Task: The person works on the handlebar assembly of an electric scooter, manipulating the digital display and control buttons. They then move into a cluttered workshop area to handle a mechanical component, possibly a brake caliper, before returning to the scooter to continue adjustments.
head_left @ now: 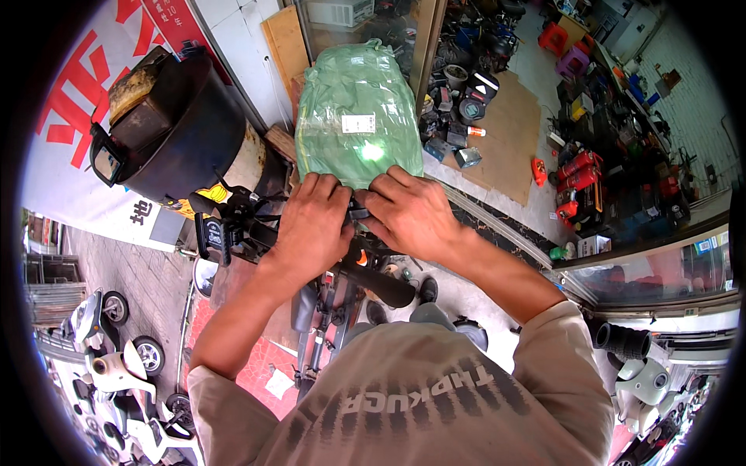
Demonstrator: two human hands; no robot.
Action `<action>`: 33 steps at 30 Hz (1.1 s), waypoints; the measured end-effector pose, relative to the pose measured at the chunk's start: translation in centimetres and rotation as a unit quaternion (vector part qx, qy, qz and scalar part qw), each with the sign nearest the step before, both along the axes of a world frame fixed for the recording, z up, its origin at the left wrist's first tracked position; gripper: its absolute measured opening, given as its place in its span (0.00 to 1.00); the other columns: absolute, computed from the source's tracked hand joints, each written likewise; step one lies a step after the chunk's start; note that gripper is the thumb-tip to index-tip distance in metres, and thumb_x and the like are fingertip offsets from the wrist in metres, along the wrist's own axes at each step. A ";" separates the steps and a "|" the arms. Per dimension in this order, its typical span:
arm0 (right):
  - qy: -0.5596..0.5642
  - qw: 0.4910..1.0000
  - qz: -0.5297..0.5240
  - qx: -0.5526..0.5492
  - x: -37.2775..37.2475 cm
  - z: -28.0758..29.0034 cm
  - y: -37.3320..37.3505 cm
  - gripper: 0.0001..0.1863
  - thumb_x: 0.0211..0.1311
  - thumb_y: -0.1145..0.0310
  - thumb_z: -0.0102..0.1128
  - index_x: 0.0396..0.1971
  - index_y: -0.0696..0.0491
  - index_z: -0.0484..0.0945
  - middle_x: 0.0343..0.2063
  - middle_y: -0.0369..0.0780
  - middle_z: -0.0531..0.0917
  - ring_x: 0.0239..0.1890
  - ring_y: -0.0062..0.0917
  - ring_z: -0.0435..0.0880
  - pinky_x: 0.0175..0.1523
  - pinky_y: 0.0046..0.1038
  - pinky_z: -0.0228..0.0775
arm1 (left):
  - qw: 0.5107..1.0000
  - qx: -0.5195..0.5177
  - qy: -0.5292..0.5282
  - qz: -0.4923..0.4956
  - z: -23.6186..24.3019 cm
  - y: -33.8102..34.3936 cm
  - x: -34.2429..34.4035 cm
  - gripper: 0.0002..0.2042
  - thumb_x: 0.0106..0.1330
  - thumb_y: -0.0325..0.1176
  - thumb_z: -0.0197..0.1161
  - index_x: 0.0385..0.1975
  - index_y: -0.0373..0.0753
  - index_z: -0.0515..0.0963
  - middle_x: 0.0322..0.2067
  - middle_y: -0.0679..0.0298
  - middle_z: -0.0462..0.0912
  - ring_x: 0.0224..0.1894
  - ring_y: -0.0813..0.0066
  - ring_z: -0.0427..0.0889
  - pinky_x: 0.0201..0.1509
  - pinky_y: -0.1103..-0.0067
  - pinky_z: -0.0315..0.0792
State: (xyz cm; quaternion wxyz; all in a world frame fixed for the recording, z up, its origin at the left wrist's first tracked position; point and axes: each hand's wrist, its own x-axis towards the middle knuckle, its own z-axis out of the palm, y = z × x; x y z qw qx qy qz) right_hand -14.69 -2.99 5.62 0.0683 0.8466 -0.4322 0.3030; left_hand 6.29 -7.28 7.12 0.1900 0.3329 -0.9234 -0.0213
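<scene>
A large package wrapped in shiny green plastic, with a white label on its top, lies in front of me. Both my hands meet at its near edge. Curled fingers of my left hand rest against the edge, closed, and what they hold is hidden beneath them. Beside it, my right hand pinches a small black piece between thumb and fingers. Below my hands is a dark frame with tubes and a black padded grip; its full shape is hidden by my arms.
A big dark tub holding a grimy box stands at the left before a red and white banner. Through the doorway, tools, parts and red bottles crowd a shop floor with flattened cardboard. Parked scooters stand outside at lower left.
</scene>
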 end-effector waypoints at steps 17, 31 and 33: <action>-0.101 0.974 -0.118 0.167 0.2 -1.3 2.2 0.18 0.55 0.60 0.76 0.41 0.56 0.86 0.36 0.43 0.85 0.44 0.40 0.85 0.48 0.42 0.79 | 0.935 0.324 -0.124 -0.079 1.0 -5.3 -2.0 0.20 0.51 0.33 0.72 0.43 0.28 0.83 0.44 0.42 0.84 0.51 0.45 0.83 0.56 0.61 0.75; -0.207 0.954 -0.185 0.112 0.4 -0.1 4.1 0.19 0.58 0.59 0.73 0.43 0.55 0.83 0.42 0.43 0.83 0.40 0.40 0.85 0.45 0.42 0.76 | 0.893 0.399 -0.190 -0.077 0.8 -5.8 -2.0 0.16 0.47 0.37 0.70 0.27 0.26 0.82 0.23 0.45 0.82 0.30 0.52 0.85 0.36 0.62 0.74; -0.267 0.934 -0.175 0.158 -0.2 0.2 5.0 0.16 0.60 0.63 0.69 0.43 0.56 0.80 0.43 0.42 0.82 0.38 0.38 0.83 0.44 0.40 0.74 | 0.867 0.440 -0.228 -0.060 0.6 -6.4 -2.3 0.15 0.46 0.36 0.70 0.25 0.27 0.81 0.21 0.50 0.82 0.29 0.58 0.84 0.34 0.64 0.73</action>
